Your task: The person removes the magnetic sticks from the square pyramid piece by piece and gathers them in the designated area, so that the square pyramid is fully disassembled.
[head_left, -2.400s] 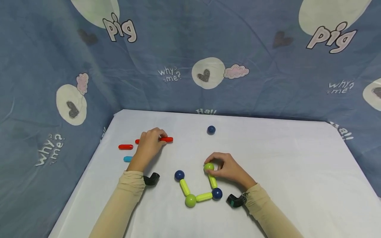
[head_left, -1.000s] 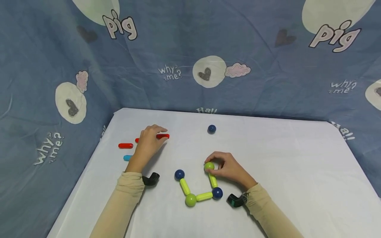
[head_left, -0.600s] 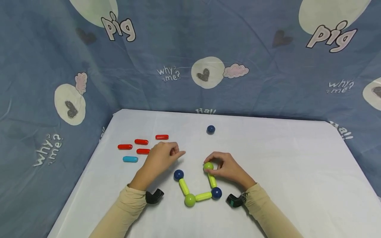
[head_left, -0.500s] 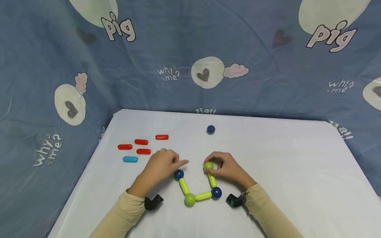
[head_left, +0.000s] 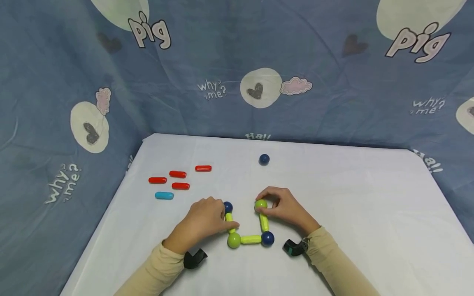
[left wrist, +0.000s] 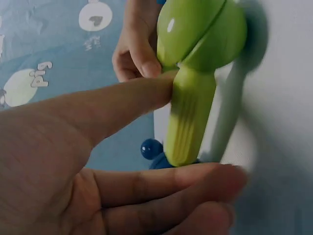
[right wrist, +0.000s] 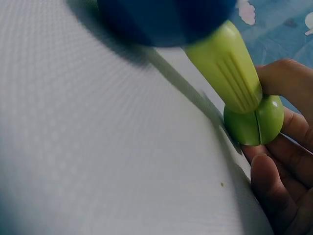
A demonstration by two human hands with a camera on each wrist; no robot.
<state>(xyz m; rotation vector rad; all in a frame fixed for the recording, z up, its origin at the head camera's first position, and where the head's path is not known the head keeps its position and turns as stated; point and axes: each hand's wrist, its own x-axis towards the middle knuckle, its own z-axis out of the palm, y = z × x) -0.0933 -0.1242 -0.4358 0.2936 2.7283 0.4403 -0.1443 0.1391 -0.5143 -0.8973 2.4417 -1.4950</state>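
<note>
Yellow-green magnetic rods and balls form a U-shaped chain on the white table. My left hand (head_left: 205, 220) holds the left yellow-green rod (left wrist: 188, 117) between thumb and fingers. Its thumb touches the rod beside the lower green ball (head_left: 233, 240), and its fingers lie by the blue ball (head_left: 228, 206) at the rod's far end. With its fingertips, my right hand (head_left: 286, 207) pinches the green ball (right wrist: 254, 122) topping the right rod (head_left: 264, 223). A second blue ball (head_left: 268, 239) joins that rod to the bottom rod (head_left: 251, 239).
Several red rods (head_left: 180, 186) and a light-blue rod (head_left: 164, 195) lie at the table's left. A loose dark blue ball (head_left: 264, 159) sits toward the back. A blue printed cloth (head_left: 207, 115) hangs behind the table.
My left hand let go of a red rod at the back, then came down to the chain's left side. The left rod now stands straighter, its balls shifted backward. My right hand keeps its grip.
</note>
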